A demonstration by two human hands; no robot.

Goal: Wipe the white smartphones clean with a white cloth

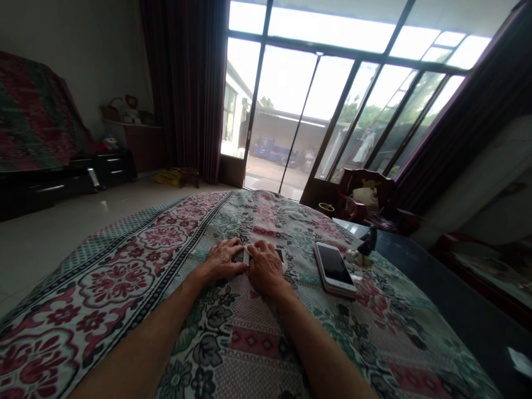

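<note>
A white-framed phone [281,256] with a dark screen lies crosswise on the patterned cloth [257,324], largely covered by my hands. My left hand [224,259] is at the phone's left end, with thumb and fingers bent around that edge. Curled over the middle of the phone, my right hand [266,267] presses down with its fingers together. Something small and pale shows by its fingertips; I cannot make out what it is. To the right lies a larger white phone [333,266] with a dark screen, screen up, on top of a flat case or second slab.
Behind the larger phone stands a small dark figure-like object [368,242] on a pale base. A dark glossy tabletop [432,277] shows past the cloth at right. Beyond are a wooden chair [366,194], glass doors [286,122] and a black cabinet [54,185].
</note>
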